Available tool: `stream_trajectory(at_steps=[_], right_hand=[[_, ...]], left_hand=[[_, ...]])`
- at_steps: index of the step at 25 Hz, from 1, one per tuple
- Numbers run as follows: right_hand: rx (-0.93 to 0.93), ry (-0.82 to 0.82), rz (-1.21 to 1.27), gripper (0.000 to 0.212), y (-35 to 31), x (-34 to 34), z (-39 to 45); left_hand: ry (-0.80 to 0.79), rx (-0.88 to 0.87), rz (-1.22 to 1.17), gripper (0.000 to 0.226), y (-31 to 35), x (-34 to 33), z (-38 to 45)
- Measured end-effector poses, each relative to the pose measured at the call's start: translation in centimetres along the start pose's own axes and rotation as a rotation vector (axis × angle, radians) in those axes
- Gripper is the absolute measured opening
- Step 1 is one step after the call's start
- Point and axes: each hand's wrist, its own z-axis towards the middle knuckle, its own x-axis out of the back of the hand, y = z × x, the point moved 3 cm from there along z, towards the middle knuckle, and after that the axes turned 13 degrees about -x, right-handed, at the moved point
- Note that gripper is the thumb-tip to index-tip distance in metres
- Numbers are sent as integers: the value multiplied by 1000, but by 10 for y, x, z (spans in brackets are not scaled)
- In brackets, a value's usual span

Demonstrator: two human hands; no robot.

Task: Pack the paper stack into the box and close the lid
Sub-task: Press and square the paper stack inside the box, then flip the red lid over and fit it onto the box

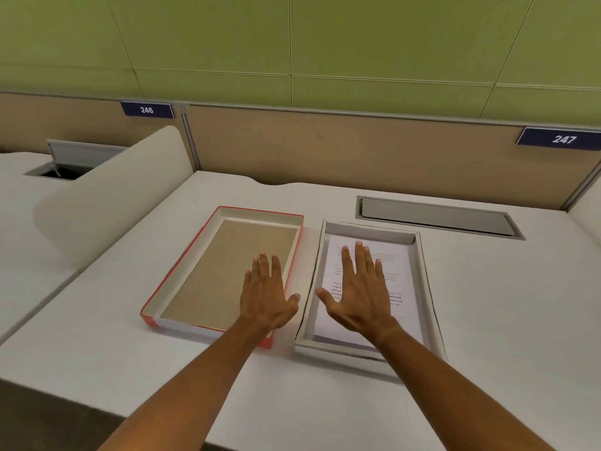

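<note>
The paper stack (367, 288) lies inside the white box (429, 288), at about five o'clock from the middle of the desk (487, 320), printed side up and square to the walls. The right hand (361, 294) is spread flat above it, fingers splayed and holding nothing; whether the palm actually presses the top sheet I cannot tell. Just beside it, toward nine o'clock, the left hand (266, 294) is likewise open and flat, gripping nothing, over the near right corner of the red-edged lid (224, 271), which lies upturned with its brown inner face showing, close beside the box without clearly touching it.

So the packing looks done and the closing is not. The lid should be light, stiff cardboard, best taken by its two long rims, one hand to each, turned over and lowered evenly. The sheets are limp and slippery, so any proud corner could catch.

Farther off, at one o'clock, a closed cable hatch (435, 216) sits in the desk; beyond it stands the partition (325, 148) with number plates.
</note>
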Motion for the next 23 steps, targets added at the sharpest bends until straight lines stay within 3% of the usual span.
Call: stream_trajectory(at_steps=[4, 10, 13, 16, 19, 23], right_hand=[[-93, -7, -23, 103, -20, -13, 3], [-183, 14, 4, 103, -34, -20, 0], [-219, 14, 42, 99, -35, -15, 2], [-255, 0, 158, 93, -42, -8, 9], [-313, -27, 413, 82, -53, -1, 19], [-433, -195, 863, 57, -61, 0, 31]], left_hand=[[-87, 17, -71, 82, -17, -14, 7], [-78, 46, -311, 9, -25, -13, 15], [6, 36, -466, 10, -25, 14, 25], [203, 40, -612, 12, -29, 62, 37], [381, 72, -831, 9, -39, 117, 43], [444, 103, -1214, 10, -59, 169, 38]])
